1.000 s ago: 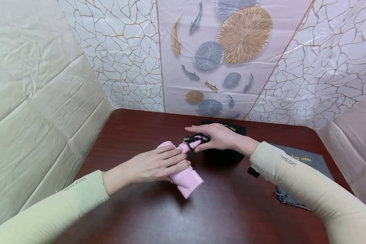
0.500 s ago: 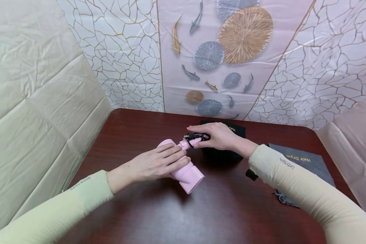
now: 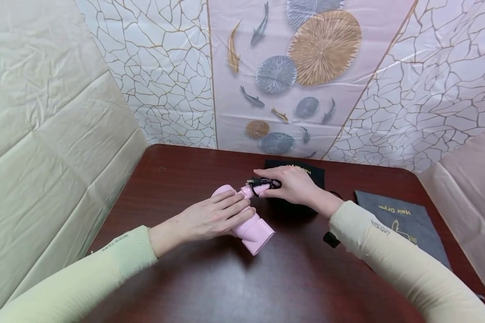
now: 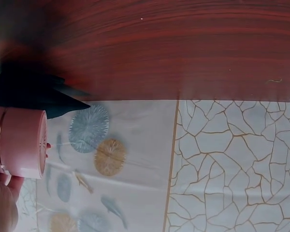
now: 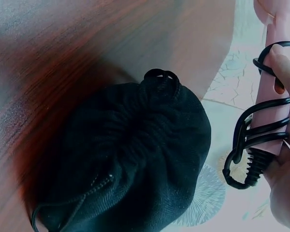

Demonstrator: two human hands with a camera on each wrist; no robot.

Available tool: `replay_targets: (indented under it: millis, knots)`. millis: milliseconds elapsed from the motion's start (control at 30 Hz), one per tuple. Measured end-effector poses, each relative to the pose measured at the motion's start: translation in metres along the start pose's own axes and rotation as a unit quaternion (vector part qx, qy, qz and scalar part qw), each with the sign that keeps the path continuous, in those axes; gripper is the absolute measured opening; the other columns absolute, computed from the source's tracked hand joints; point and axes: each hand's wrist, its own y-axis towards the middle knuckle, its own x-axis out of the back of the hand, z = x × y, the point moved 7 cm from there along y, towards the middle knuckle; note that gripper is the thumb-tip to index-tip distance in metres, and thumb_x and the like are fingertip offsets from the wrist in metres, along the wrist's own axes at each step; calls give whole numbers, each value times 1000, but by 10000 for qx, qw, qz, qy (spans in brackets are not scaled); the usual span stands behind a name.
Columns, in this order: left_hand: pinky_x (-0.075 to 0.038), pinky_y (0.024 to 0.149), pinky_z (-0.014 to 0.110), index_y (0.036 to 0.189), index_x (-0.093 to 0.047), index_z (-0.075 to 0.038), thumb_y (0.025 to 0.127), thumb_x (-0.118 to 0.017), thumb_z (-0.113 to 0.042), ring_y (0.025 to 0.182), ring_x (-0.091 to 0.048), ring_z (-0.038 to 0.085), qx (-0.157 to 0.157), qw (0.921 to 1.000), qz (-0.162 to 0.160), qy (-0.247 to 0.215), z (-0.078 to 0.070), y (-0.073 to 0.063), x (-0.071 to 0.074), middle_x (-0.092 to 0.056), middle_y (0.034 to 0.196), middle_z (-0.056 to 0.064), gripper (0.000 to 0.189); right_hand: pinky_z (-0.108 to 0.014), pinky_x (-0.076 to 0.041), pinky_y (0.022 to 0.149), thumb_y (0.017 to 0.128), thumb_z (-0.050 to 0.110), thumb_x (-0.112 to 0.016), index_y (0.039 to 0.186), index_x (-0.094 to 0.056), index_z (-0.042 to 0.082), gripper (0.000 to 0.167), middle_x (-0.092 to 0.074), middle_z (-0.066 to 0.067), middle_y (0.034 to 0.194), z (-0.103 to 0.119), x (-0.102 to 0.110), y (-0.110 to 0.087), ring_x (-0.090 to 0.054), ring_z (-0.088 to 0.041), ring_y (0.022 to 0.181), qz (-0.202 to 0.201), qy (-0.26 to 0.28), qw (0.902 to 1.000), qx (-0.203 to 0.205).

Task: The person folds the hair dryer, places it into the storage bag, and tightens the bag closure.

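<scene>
A pink hair dryer (image 3: pixel 255 234) is held between both hands in the head view, its wide nozzle angled down toward the front. My left hand (image 3: pixel 210 216) wraps over the barrel, fingers on top. In the left wrist view only the dryer's rear end (image 4: pixel 25 142) shows, with a bit of the hand beneath it. My right hand (image 3: pixel 293 185) grips the handle, which has a black cord (image 5: pixel 266 126) wound around it. The cord's plug (image 3: pixel 255 181) sticks out by the right fingers. Under the right hand stands a black drawstring pouch (image 5: pixel 135 154), its neck gathered.
A grey pouch (image 3: pixel 422 220) printed "Hair Dryer" lies flat at the right of the dark red table (image 3: pixel 178 168). A small black piece (image 3: pixel 331 239) lies beside the right sleeve. Patterned cloth walls (image 3: pixel 174 72) enclose the table.
Both hands have shifted slightly to the right with the hair dryer. The right forearm has moved, so more of the grey pouch and its printed picture shows.
</scene>
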Motion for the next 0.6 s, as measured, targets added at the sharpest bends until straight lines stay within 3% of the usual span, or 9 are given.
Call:
replay_targets:
  millis: [200,433,600]
  knots:
    - [-49,113,41,143,-61,-12,96,-77,-39,131,-63,26,53,9998,32,171,-3,7,-2,-67,141,9,57,-45,-58,76,89,46,-85,146,-68,22,64,-71,-3,140,-1,3,-6,-73,-26,117,-89,-219,9997,-80]
    - [-49,114,41,143,-62,-11,96,-77,-39,130,-64,27,212,9997,26,117,-4,14,-3,-67,140,9,57,-43,-55,64,86,48,-87,142,-72,22,64,-76,-4,130,0,9,-12,-74,-22,87,-486,-531,9974,-4]
    - [-50,113,40,140,-63,-11,95,-79,-35,129,-65,27,245,9995,-62,208,-4,19,-5,-68,139,9,54,-44,-55,62,84,48,-88,138,-75,21,62,-78,-8,125,-1,13,-14,-76,-28,95,-665,-663,9956,-19]
